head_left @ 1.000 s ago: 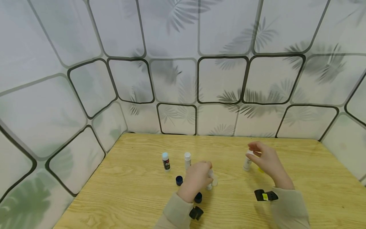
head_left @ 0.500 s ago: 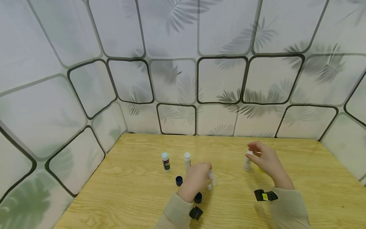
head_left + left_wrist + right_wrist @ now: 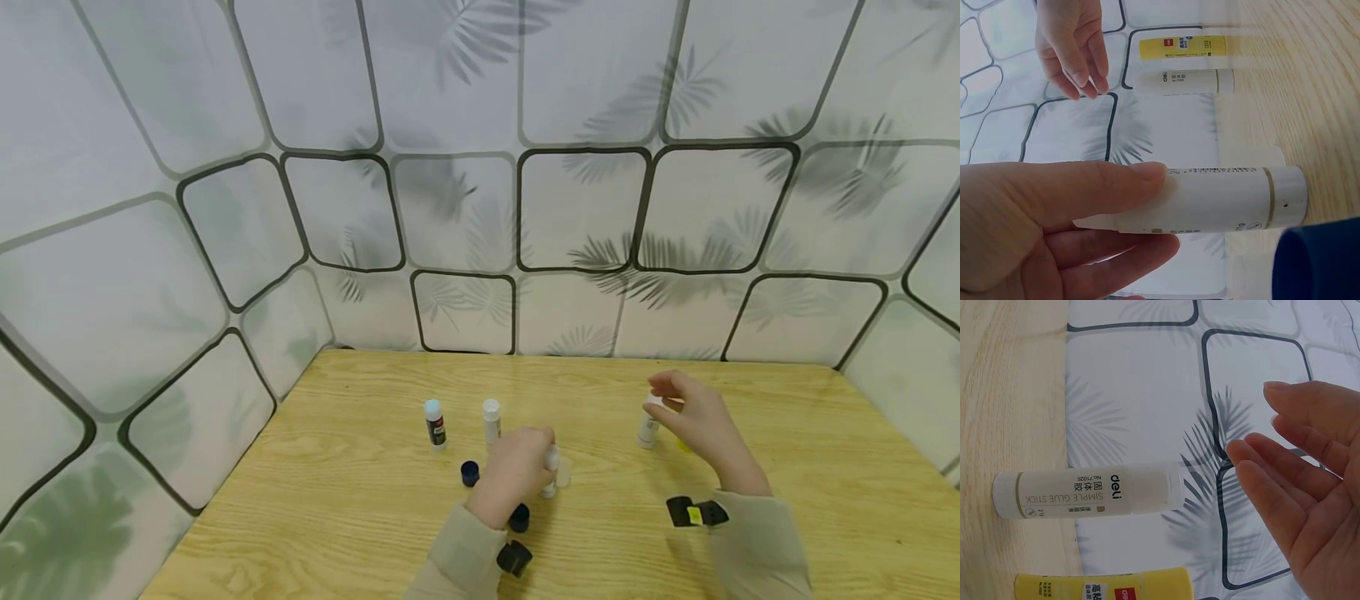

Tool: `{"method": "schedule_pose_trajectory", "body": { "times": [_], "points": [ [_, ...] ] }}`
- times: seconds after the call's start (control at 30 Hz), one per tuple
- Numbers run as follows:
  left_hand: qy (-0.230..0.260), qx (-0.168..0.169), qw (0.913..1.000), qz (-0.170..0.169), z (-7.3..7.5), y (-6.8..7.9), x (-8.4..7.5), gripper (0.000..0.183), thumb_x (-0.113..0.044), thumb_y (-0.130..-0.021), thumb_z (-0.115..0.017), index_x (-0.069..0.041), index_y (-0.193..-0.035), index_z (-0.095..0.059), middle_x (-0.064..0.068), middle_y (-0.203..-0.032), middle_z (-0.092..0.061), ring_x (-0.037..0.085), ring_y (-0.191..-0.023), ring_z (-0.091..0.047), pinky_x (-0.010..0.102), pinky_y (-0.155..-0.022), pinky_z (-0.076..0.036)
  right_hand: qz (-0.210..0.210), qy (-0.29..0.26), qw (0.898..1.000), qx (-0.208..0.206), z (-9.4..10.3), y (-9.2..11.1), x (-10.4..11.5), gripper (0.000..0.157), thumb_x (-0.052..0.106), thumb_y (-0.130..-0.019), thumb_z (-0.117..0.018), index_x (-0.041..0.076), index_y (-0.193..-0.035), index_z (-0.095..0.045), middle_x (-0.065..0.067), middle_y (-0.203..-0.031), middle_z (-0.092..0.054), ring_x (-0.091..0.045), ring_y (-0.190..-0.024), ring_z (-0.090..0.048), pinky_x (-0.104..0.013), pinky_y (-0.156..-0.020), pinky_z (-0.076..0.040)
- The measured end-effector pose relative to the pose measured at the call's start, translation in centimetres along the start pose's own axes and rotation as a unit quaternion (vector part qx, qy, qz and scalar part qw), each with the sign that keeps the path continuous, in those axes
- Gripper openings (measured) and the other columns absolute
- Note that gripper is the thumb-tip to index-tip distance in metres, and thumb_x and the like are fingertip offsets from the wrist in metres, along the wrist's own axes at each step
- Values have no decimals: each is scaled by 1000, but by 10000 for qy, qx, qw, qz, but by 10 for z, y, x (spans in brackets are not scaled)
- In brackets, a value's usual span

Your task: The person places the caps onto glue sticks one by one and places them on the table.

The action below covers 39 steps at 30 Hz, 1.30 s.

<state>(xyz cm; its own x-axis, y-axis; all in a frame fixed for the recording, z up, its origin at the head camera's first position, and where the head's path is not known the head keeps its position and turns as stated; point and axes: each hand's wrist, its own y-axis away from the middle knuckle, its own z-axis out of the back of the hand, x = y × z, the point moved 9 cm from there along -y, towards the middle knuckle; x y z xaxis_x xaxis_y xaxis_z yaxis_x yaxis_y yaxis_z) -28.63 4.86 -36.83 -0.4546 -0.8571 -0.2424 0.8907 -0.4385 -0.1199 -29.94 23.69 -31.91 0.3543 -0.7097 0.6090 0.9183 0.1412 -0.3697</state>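
My left hand (image 3: 513, 471) pinches an upright white glue stick (image 3: 1222, 199) between thumb and fingers; its base is at the tabletop. Beside that stick is a small translucent cap (image 3: 564, 473). On the right, my right hand (image 3: 697, 421) hovers with fingers loosely bent and the thumb apart, holding nothing. Just below its fingertips stands another white glue stick (image 3: 1091, 490), labelled "deli" and apart from the hand in the right wrist view. A yellow glue stick (image 3: 1110, 585) stands close to it, mostly hidden by the right hand in the head view.
Two dark blue caps, one farther off (image 3: 470, 473) and one by the left wrist (image 3: 519, 518), lie on the wooden table (image 3: 322, 500). Behind them stand a dark-labelled bottle with a light blue top (image 3: 436, 425) and a white stick (image 3: 492, 419). A patterned curtain (image 3: 465, 208) encloses the back.
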Motion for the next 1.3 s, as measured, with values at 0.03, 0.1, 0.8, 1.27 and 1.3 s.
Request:
{"method": "schedule_pose_trajectory", "body": {
  "times": [0.03, 0.1, 0.8, 1.27, 1.3],
  "points": [
    [1, 9, 10000, 8, 0, 0, 0, 17, -17, -75, -71, -12, -88, -62, -1, -73, -59, 10, -56, -51, 24, -44, -38, -8, -8, 10000, 10, 0, 0, 0, 34, 7, -83, -61, -7, -112, -49, -23, -105, -54, -36, -98, -52, -43, -81, -44],
    [-3, 17, 10000, 19, 0, 0, 0, 17, -17, -74, -72, -12, -87, -62, -1, -72, -59, 9, -55, -50, 24, -44, -38, -18, -7, 10000, 19, 0, 0, 0, 35, 8, -83, -61, -7, -112, -49, -23, -106, -54, -36, -98, -52, -43, -81, -44],
    [344, -338, 9988, -3, 20, 5, 0, 22, -18, -72, -73, -9, -89, -63, 0, -77, -61, 11, -66, -56, 23, -56, -45, 18, 45, 10000, 60, -3, -1, -1, 34, 10, -84, -61, -6, -112, -50, -23, -106, -54, -35, -97, -52, -43, -81, -44],
    [1029, -2222, 9694, -163, 70, 21, -1, 22, -22, -73, -73, -10, -87, -60, -1, -80, -60, 11, -69, -57, 21, -56, -45, 89, 78, 9999, 49, -3, -2, 0, 33, 10, -83, -61, -6, -110, -51, -23, -105, -55, -35, -96, -53, -43, -80, -45],
    [1095, -2386, 9647, -192, 73, 23, -1, 23, -21, -73, -73, -10, -87, -60, -1, -81, -60, 11, -71, -57, 21, -58, -45, 88, 73, 9999, 52, -3, -2, 1, 33, 10, -83, -61, -6, -110, -51, -23, -105, -55, -35, -96, -53, -43, -80, -45]
  ]
}}
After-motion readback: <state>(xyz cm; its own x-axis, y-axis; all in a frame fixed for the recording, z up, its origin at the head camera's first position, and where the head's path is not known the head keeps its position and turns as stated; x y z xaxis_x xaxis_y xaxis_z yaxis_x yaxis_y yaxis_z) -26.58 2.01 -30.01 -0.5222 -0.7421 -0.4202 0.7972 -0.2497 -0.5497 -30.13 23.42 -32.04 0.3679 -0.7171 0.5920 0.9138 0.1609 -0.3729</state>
